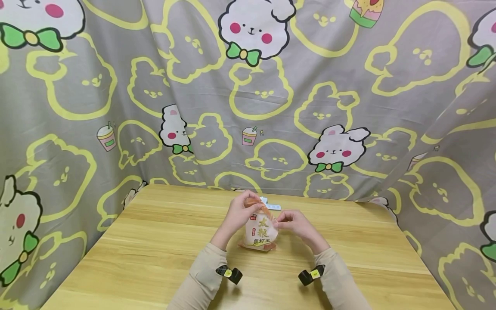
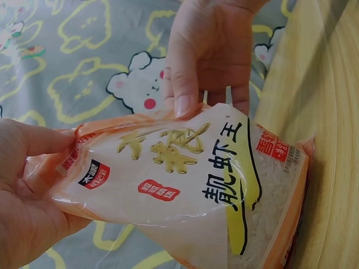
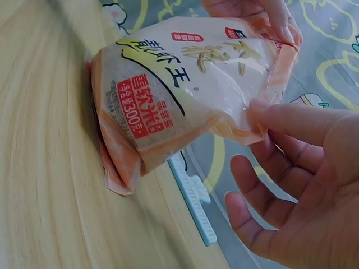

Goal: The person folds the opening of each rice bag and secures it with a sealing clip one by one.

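Note:
A plastic bag of rice (image 1: 261, 230), white and orange with gold and black lettering, stands on the table in the head view. Through its clear lower part, grains show in the left wrist view. My left hand (image 1: 239, 214) pinches the folded orange top of the bag between thumb and fingers. On the bag's right edge, just below the top, the thumb and forefinger of my right hand (image 1: 297, 224) pinch the film. In the right wrist view the other fingers of the right hand (image 3: 314, 174) curl loosely beneath. A light blue bag clip (image 3: 193, 204) lies behind the bag.
The wooden table (image 1: 155, 249) ends at a grey curtain (image 1: 209, 99) with yellow and white cartoon animals, which hangs at the back and both sides. A black wrist camera (image 1: 230, 273) sits on the left sleeve, another black camera (image 1: 311, 275) on the right.

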`<action>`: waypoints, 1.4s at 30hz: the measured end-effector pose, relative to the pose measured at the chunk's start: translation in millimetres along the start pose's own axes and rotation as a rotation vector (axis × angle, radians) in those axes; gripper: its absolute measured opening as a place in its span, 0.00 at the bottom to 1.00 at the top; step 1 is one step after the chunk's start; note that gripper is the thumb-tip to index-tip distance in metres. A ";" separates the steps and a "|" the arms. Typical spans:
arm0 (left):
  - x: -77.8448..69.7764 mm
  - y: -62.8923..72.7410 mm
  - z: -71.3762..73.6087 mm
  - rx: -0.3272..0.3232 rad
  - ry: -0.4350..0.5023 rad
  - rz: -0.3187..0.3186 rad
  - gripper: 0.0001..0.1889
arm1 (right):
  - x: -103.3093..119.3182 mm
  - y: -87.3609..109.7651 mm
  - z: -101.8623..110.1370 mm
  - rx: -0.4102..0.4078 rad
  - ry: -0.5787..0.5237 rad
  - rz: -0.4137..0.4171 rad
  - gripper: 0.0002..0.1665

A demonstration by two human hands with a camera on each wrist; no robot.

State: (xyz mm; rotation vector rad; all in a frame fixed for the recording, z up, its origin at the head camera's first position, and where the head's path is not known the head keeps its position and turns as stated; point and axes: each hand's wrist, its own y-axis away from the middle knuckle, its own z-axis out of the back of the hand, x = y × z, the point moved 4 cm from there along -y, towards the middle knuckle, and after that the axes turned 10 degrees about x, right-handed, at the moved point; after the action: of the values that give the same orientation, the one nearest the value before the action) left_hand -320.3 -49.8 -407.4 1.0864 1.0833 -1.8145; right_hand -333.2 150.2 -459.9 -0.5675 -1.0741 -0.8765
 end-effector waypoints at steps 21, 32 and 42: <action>-24.6 7.5 0.0 0.011 -0.028 -0.031 0.06 | -1.6 2.8 4.9 0.052 -0.029 -0.038 0.13; -22.3 6.6 1.5 0.038 -0.027 0.002 0.08 | -8.2 1.6 4.6 0.051 -0.041 -0.041 0.09; 1.4 0.8 1.9 0.023 0.001 0.019 0.08 | -4.9 3.2 4.5 0.062 -0.028 -0.048 0.12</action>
State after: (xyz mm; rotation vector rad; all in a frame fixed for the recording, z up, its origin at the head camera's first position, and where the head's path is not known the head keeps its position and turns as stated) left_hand -320.7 -52.1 -408.3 1.1077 1.0517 -1.8164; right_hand -333.9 157.0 -462.6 -0.5059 -1.1403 -0.8761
